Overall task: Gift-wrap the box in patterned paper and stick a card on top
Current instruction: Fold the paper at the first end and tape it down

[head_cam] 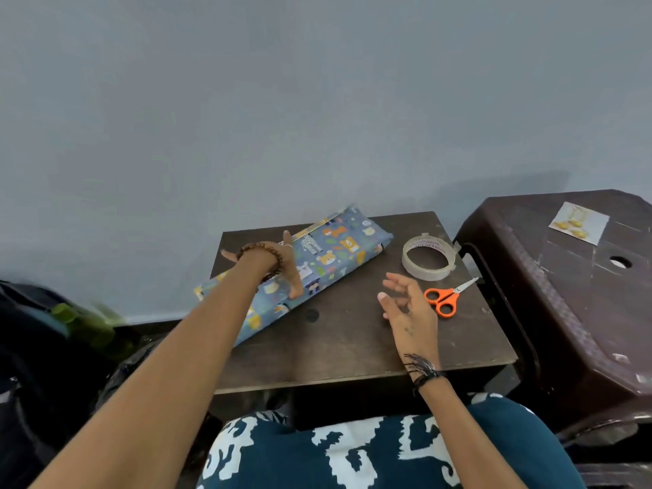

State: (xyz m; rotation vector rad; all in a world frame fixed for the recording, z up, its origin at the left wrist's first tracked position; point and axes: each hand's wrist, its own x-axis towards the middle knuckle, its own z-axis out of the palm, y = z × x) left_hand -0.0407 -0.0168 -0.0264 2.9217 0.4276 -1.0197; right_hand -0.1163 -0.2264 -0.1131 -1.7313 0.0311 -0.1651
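Long box wrapped in blue animal-patterned paper point(310, 262) lying diagonally along far left edge of dark wooden table point(352, 340), being pressed by left hand point(278, 266), fingers spread flat. Right hand point(405, 305) being held loosely uncurled above table, gripping nothing, near tape roll point(428, 261) and orange-handled scissors point(448, 298). Small gold-printed card point(578, 223) lying on brown plastic stool point(582, 298).

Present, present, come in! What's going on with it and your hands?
Left hand flat on wrapped box. Right hand open, empty. Card on stool, not stuck on.
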